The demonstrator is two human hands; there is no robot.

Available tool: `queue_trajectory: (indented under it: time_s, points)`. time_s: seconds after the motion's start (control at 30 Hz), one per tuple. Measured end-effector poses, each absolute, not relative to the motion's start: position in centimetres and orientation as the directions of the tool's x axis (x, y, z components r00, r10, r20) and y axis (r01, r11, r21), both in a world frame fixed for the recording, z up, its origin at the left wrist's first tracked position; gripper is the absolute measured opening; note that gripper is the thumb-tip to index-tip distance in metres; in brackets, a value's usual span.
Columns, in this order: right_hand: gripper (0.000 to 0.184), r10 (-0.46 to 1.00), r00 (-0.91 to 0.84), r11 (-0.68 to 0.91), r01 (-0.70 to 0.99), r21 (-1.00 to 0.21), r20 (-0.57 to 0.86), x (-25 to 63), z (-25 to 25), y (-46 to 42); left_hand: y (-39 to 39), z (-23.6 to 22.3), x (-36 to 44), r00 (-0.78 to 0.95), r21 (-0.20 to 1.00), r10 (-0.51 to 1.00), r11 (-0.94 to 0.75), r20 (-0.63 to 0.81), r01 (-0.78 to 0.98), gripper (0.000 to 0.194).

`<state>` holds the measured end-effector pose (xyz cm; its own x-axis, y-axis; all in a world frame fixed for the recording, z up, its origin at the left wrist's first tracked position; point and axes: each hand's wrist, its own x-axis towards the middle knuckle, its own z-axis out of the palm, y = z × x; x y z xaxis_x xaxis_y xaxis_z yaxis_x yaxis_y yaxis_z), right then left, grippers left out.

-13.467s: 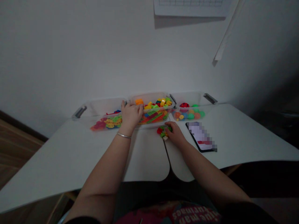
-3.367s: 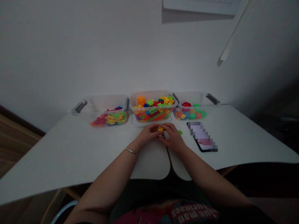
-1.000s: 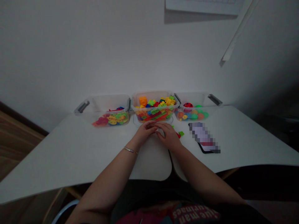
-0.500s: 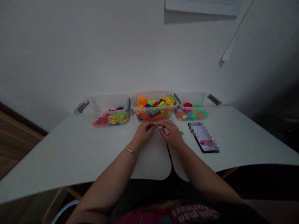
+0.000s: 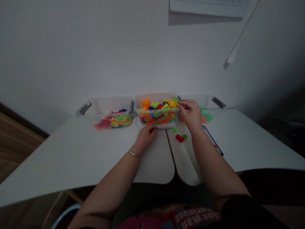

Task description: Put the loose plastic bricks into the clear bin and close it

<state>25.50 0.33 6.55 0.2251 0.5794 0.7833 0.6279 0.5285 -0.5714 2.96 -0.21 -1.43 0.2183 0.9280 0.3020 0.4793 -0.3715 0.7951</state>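
My left hand (image 5: pixel 146 134) rests low over the white table, just in front of the middle bin, its fingers curled and pressed together. Whatever they hold, if anything, is hidden. Raised at the right rim of that clear plastic bin (image 5: pixel 158 111) is my right hand (image 5: pixel 192 114), thumb and forefinger slightly apart, with nothing visible between them. Colourful building bricks fill the bin. On the table between my arms lie a red brick (image 5: pixel 179 138), a green brick (image 5: pixel 184 136) beside it and another green brick (image 5: pixel 174 130) nearer the bin.
To the left stands a clear bin (image 5: pixel 113 106) of mixed plastic toys. The right bin (image 5: pixel 209 101), holding coloured balls, is partly covered by my right hand. A phone (image 5: pixel 213 141) lies behind my right forearm. A seam divides the table; the wall rises behind the bins.
My right hand has moved away from my left, up and right to the bin's rim. The red brick and nearer green brick now show on the table. My left hand has hardly moved.
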Motion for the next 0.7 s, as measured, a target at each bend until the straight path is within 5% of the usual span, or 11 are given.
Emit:
queue_trajectory:
  time_s: [0.27,0.7]
  points:
    - [0.007,0.601,0.206,0.465,0.696,-0.547,0.772,23.4,6.0,2.2,0.0,-2.0,2.8,0.293,0.722,0.909,-0.414,0.296,0.554,0.020]
    - [0.027,0.616,-0.022,0.377,0.886,-0.270,0.788,23.6,3.9,1.9,-0.2,-1.6,3.0,0.330,0.653,0.911,-0.407,0.246,0.639,0.022]
